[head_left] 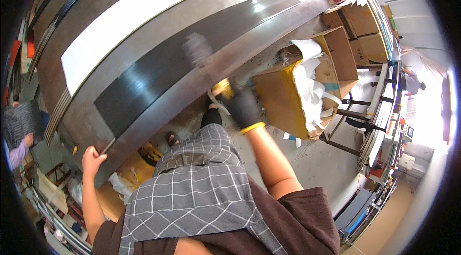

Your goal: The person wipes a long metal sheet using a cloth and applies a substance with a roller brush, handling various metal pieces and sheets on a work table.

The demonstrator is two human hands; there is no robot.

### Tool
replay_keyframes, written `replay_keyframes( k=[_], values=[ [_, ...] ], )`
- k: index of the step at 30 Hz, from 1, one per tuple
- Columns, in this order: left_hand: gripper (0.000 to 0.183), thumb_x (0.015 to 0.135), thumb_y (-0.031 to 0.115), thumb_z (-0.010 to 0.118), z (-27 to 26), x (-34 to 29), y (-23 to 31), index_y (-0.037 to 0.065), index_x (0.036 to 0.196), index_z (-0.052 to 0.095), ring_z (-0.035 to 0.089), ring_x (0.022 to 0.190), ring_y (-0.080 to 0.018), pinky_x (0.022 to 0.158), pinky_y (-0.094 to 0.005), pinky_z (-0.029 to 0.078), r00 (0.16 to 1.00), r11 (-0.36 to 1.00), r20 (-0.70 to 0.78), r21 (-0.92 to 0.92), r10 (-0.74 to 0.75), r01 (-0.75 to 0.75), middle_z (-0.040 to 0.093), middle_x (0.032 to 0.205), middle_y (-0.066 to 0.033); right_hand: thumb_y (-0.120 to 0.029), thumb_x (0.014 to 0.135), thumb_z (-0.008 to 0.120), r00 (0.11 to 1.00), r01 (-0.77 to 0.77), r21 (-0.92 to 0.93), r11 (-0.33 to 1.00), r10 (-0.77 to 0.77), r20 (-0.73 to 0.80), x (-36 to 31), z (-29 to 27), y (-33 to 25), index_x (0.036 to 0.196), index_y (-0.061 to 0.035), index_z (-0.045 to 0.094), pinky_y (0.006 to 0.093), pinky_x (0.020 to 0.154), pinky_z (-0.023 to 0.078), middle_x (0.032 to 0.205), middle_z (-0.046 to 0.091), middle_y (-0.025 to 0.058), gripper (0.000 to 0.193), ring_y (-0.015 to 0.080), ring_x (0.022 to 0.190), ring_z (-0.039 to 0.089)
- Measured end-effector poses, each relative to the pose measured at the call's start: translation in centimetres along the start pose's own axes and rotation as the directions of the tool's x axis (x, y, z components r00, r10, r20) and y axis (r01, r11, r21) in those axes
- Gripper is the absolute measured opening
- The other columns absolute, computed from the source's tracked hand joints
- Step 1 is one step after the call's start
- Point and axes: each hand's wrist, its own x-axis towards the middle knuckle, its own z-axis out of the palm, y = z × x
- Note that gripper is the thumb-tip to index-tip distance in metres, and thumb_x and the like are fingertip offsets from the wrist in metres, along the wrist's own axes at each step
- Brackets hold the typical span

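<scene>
item: dark strip (158, 70), long, black, glossy in patches. loc.: flat on brown metal-look surface (86, 125), lying lengthwise nr. the edge closest to wearer. qty. 1.

item: white strip (139, 14), long, pale. loc.: same surface, far side of dark strip, bare gap between.

item: l. hand (93, 161), ungloved. state: clenched, pinching lower end of short grey rod (110, 145) at surface edge, nr. dark strip's l. end.

item: r. hand (242, 106), black glove, yellow cuff. state: grasping yellow-handled tool (223, 87), just off surface edge. grey blur (198, 49) over dark strip — prob. tool's head; type & contact can't be told.

adjacent: open carton (278, 96) w/ white scraps (309, 82), r. of r. hand; stacked cartons (360, 19) beyond.

handling notes (judged): keep tool head level on dark strip, light even pressure, smooth overlapping passes lengthwise; avoid catching the strip's edges. l. hand best kept steady at rod, out of tool's sweep. r. elbow needs room beside open carton — knocking it could spill scraps.

markings: small dark print on stacked cartons, too small to read. no legible writing on strips, rod or tool; no brand made out.
</scene>
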Motion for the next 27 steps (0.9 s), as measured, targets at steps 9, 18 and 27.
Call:
replay_keyframes(
  k=[9, 18, 27],
  values=[
    [0.041, 0.052, 0.008, 0.084, -1.4, 1.3, 0.3, 0.002, 0.062, 0.044, 0.049, 0.064, -0.0247, 0.061, -0.0366, 0.041, 0.990, 0.992, 0.070, 0.018, -0.124, 0.123, 0.049, 0.069, -0.0102, -0.046, 0.087, 0.065, 0.735, -0.454, 0.611, 0.649, 0.660, -0.154, 32.5, -22.6, 29.6, 0.096, -0.0026, 0.068, 0.0402, 0.057, 0.054, 0.073, 0.068, 0.0178, 0.044, 0.0297, 0.062, 0.067],
    [0.031, 0.060, 0.006, 0.078, -1.1, -0.1, -1.6, -0.002, 0.067, 0.050, 0.049, 0.061, -0.0294, 0.059, -0.0388, 0.043, 0.985, 0.972, -0.016, 0.162, -0.172, 0.172, 0.051, 0.066, -0.0150, -0.057, 0.094, 0.042, 0.983, 0.076, -0.573, 0.816, -0.158, -0.095, 38.9, -19.6, 25.6, 0.141, -0.0008, 0.042, 0.0479, 0.116, 0.023, 0.142, 0.044, 0.0269, 0.073, 0.0399, 0.136, 0.037],
    [0.031, 0.068, 0.020, 0.080, -1.2, -1.1, 1.5, 0.001, 0.073, 0.056, 0.056, 0.076, -0.0322, 0.066, -0.0405, 0.044, 0.979, 0.996, -0.205, 0.084, 0.010, 0.008, 0.054, 0.075, -0.0120, -0.046, 0.090, 0.057, 0.800, 0.521, -0.606, 0.601, -0.592, 0.101, 23.9, -1.1, 12.2, 0.146, 0.0028, 0.030, 0.0588, 0.116, 0.013, 0.148, 0.035, 0.0265, 0.079, 0.0450, 0.139, 0.029]
  ],
)
